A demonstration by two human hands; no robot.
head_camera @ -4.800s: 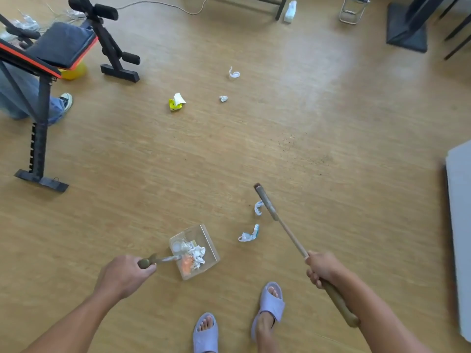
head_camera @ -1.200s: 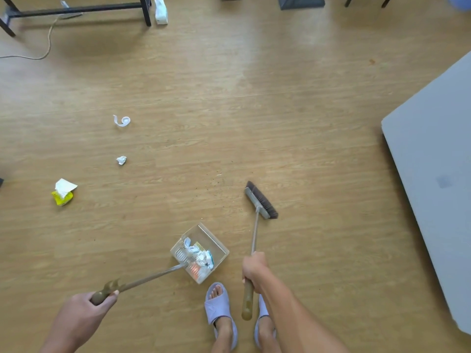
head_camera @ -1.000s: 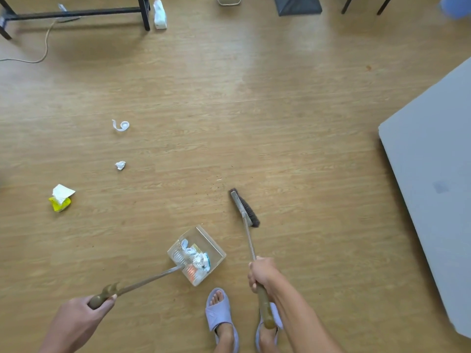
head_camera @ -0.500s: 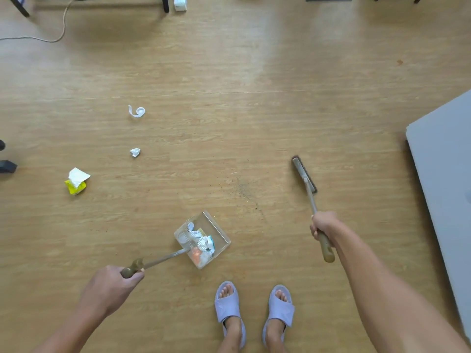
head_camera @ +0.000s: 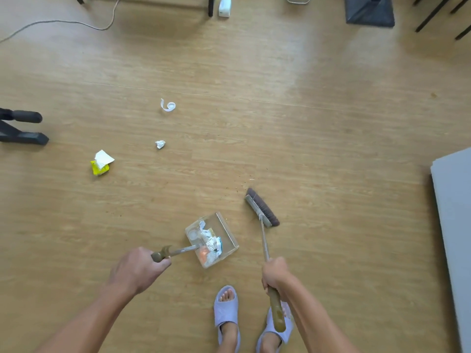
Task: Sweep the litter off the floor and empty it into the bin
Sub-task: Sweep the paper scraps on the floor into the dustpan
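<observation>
My left hand (head_camera: 136, 271) grips the handle of a clear dustpan (head_camera: 226, 234) that rests on the wooden floor and holds crumpled white, blue and orange scraps (head_camera: 210, 244). My right hand (head_camera: 275, 275) grips the long handle of a broom, whose dark brush head (head_camera: 262, 207) sits on the floor just right of the pan's mouth. Farther off to the left lie a curled white strip (head_camera: 168, 105), a small white paper ball (head_camera: 160, 144) and a yellow-and-white wrapper (head_camera: 101, 163). Fine crumbs (head_camera: 244, 182) dot the floor beyond the brush.
My feet in lilac slippers (head_camera: 225, 308) stand just behind the pan. A grey slab (head_camera: 453, 225) lines the right edge. Black frame feet (head_camera: 23, 128) stick in at the left. A dark base (head_camera: 369, 10), a white bottle (head_camera: 224, 6) and a cable (head_camera: 58, 21) lie at the far side.
The broom has swung back from the right, so its head now sits close to the dustpan's mouth. My left hand has slid nearer along the pan's handle; the view has shifted right.
</observation>
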